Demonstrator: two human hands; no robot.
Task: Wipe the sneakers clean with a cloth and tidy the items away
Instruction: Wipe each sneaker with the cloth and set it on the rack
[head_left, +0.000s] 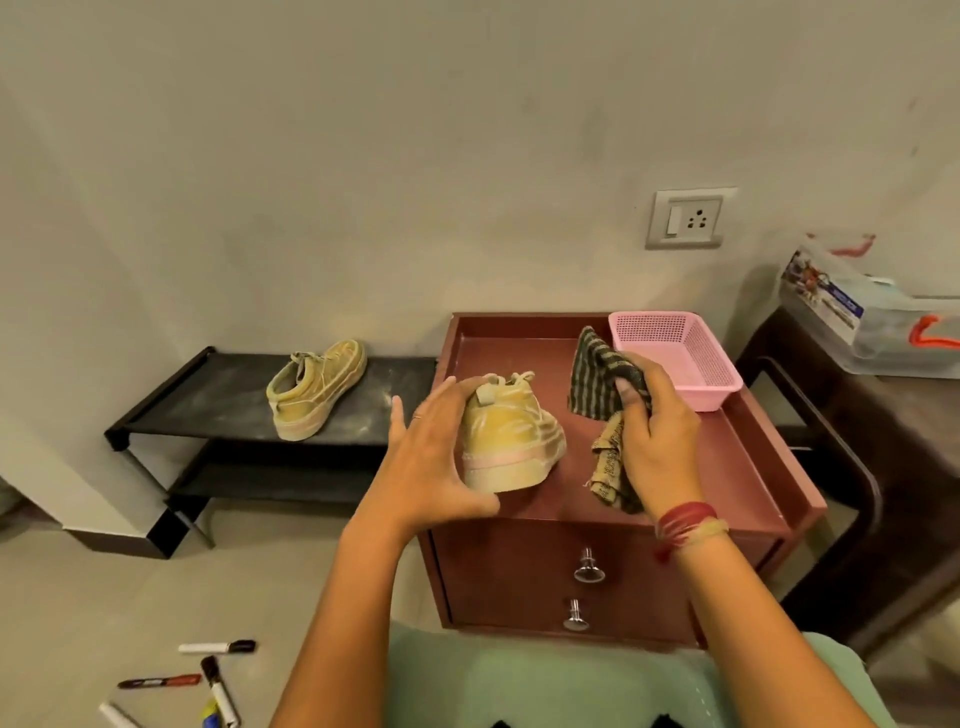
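Standing by, I saw the pale wall behind everything and, low against it, the black shoe rack, dusty along its top shelf. Just beside the rack's right end stood the small red-brown table with two drawers. Its raised rim made a shallow tray of the top, a sensible place to work. A pink basket sat in the far right corner of that top, out of the way of the wiping. I judged it was where the cloth would go afterwards.

The second sneaker rested on the rack's top shelf, well apart from the hands and dusty-looking. The near sneaker stood upright on the table, heel towards the person, streaked pale over its yellow canvas.

The left hand spanned that heel, fingers over the top and thumb down by the sole, holding it steady so the shoe would not skid under rubbing. The right hand was closed on the striped cloth, bunched just beside the shoe and not touching it, one end sticking up and the other hanging towards the table top. To my eye this shoe's wiping was about to start or under way.

Smallest of all, a few markers lay scattered on the floor, probably tidying yet to do.
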